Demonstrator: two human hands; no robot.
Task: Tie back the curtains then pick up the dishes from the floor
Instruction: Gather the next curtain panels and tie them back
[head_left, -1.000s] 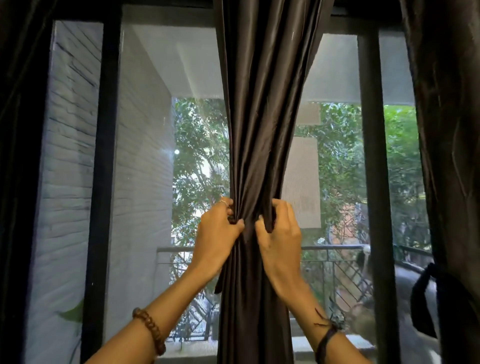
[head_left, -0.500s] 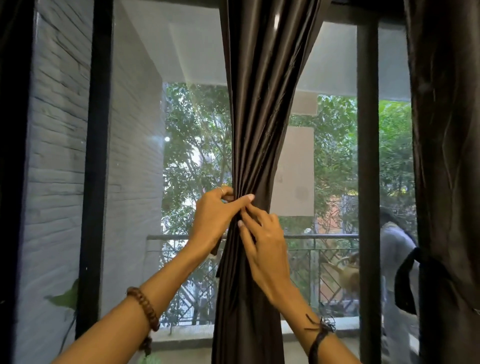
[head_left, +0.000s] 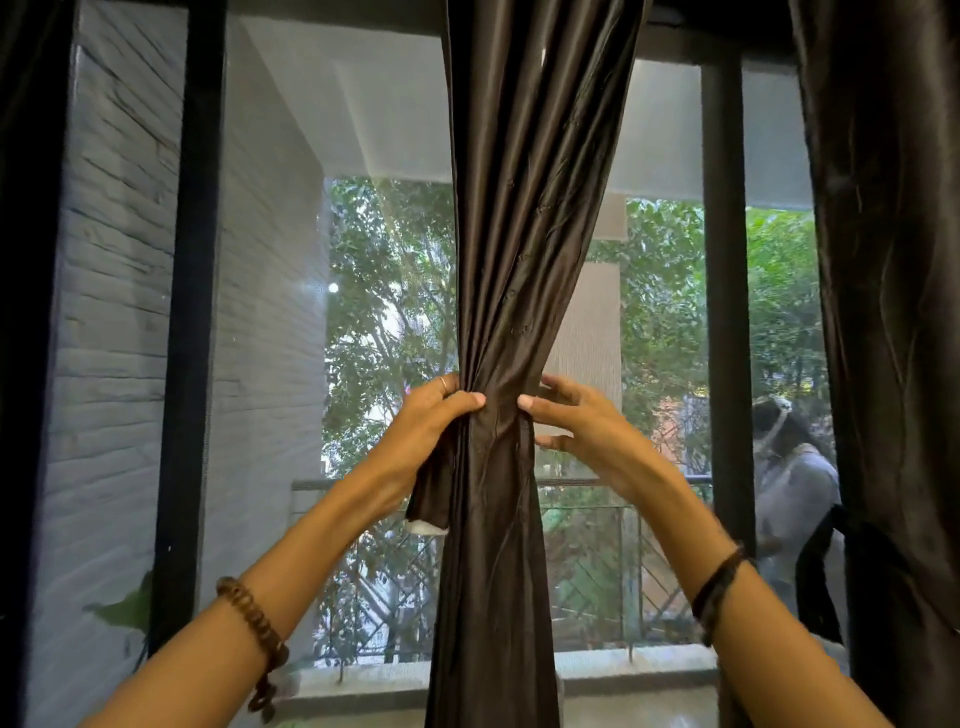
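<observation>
While the curtain (head_left: 511, 312) is gripped at its gathered waist by the left hand (head_left: 431, 421), its long axis runs 12 to 6. The tie end (head_left: 428, 499) hangs at 6 below that hand; the right hand (head_left: 576, 426), fingers apart, touches at 3.

A dark, glossy curtain (head_left: 511, 260) hangs gathered at the middle of a black-framed window (head_left: 189, 312), where the left hand (head_left: 431, 423) grips its bunched folds, thumb laid across the front, with a short dark fabric end (head_left: 431, 499) hanging below the palm. The right hand (head_left: 582, 423) is just beside the gather on the other side, fingers spread and lightly curved, only the thumb tip touching the cloth. At the right edge hangs a second curtain (head_left: 893, 312), bound low by a dark tie (head_left: 821, 577); outside are a brick wall (head_left: 114, 338), a balcony railing (head_left: 597, 561), trees (head_left: 389, 312) and a person (head_left: 795, 467).
</observation>
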